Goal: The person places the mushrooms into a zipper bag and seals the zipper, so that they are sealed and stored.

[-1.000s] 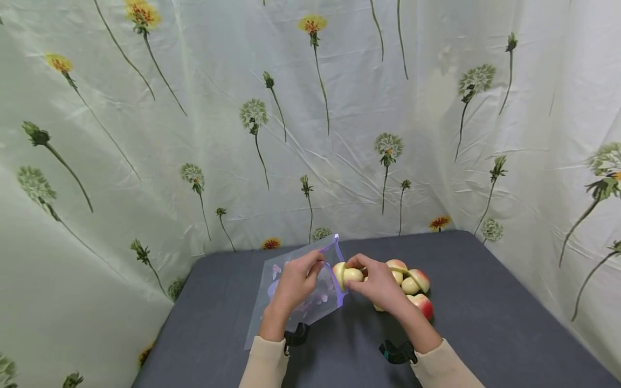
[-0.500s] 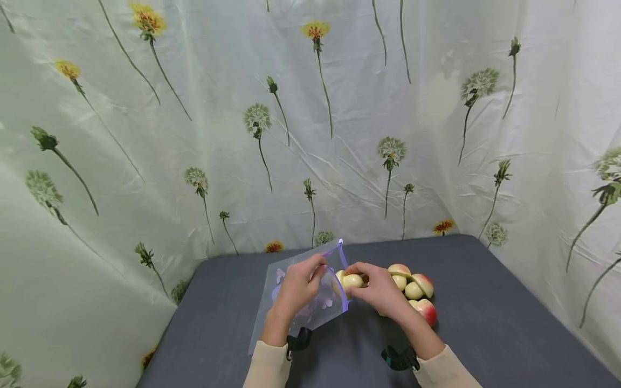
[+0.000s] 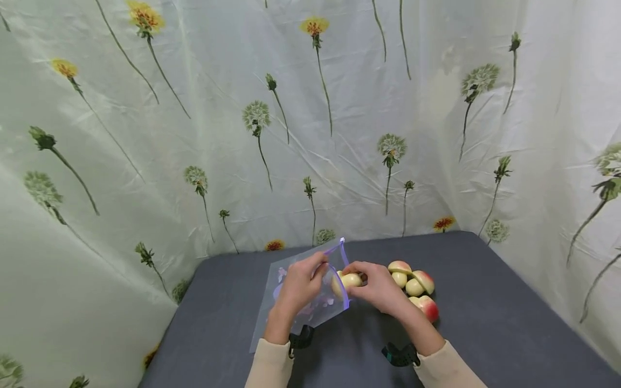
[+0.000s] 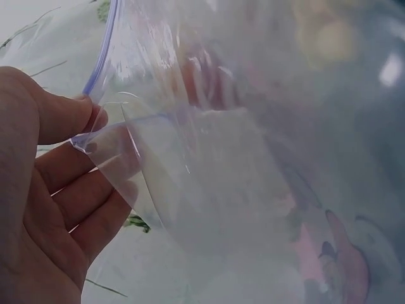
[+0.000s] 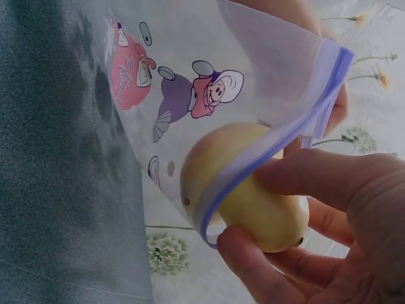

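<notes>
A clear zip bag with a purple seal and pink cartoon prints hangs tilted from my left hand; in the left wrist view, thumb and fingers of that hand pinch its edge at the seal. My right hand grips a pale yellow fruit-like piece at the bag's mouth. In the right wrist view, the rounded far part of the piece lies inside the bag, while the fingers of my right hand hold its near end at the purple rim.
Right of my right hand, several yellow-and-red pieces of the same kind lie grouped on the dark grey table. Behind the table hangs a pale curtain printed with dandelions.
My right hand has pushed the yellow piece leftward, farther into the bag's mouth. The left hand keeps its pinch on the bag, and both hands appear slightly shifted in the head view.
</notes>
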Motion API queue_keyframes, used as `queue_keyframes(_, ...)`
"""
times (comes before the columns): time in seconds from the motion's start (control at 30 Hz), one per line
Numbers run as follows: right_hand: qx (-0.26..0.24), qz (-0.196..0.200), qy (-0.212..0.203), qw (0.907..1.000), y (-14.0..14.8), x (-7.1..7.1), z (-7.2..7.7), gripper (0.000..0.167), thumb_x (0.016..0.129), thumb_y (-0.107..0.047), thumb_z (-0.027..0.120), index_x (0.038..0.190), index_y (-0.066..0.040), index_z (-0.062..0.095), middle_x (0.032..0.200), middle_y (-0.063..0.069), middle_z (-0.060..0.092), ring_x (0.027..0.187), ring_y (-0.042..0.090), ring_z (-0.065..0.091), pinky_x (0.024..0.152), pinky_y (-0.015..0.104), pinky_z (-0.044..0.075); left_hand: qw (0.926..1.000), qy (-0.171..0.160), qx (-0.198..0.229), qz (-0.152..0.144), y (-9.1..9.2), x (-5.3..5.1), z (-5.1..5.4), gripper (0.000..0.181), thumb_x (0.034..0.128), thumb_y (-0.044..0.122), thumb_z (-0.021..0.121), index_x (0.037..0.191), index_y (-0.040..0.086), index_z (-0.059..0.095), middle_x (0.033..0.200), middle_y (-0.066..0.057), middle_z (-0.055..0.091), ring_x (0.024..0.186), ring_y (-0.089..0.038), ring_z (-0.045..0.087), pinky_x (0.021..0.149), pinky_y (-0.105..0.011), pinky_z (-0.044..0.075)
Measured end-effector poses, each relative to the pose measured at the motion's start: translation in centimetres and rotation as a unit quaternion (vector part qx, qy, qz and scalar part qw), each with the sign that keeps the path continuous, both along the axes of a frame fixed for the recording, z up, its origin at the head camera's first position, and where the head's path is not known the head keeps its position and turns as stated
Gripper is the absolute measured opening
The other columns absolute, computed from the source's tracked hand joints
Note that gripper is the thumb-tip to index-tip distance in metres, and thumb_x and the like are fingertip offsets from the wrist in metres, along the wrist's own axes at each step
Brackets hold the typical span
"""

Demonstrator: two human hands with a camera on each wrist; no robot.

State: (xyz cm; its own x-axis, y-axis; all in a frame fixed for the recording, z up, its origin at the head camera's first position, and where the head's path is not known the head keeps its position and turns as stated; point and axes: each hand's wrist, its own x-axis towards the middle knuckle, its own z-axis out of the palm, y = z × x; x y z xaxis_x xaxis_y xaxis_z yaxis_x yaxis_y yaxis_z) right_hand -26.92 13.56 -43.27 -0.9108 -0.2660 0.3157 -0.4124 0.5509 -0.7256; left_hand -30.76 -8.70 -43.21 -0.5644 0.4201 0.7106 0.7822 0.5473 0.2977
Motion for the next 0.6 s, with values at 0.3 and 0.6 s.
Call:
queue_keyframes(0.3, 0.009, 0.003, -0.007, 0.9999, -0.1, -0.4, 0.1, 0.027, 0.083, -0.014, 0.079, 0.109, -0.019, 0.073, 0.096, -0.007, 0.069, 0.067, 0.011, 0.059, 0.061, 0.029, 0.049, 1.0, -0.006, -0.006, 0.0, -0.1, -0.1, 0.0, 0.005, 0.0963, 0.01, 0.068, 0.097, 0.015, 0.066, 0.08, 0.009, 0.061, 0.058, -0.006, 0.043, 0.054, -0.023, 0.038)
queue_keyframes(0.6, 0.043, 0.015, 0.016, 0.9988, 0.0, -1.1, 1.0, 0.03, 0.083, -0.015, 0.083, 0.111, -0.015, 0.072, 0.097, -0.005, 0.067, 0.067, 0.01, 0.056, 0.06, 0.029, 0.048, 0.9999, -0.013, 0.003, 0.002, 0.0, 0.0, 0.1, 0.006, 0.0972, 0.01, 0.067, 0.096, 0.016, 0.065, 0.077, 0.009, 0.059, 0.055, -0.004, 0.039, 0.051, -0.023, 0.036)
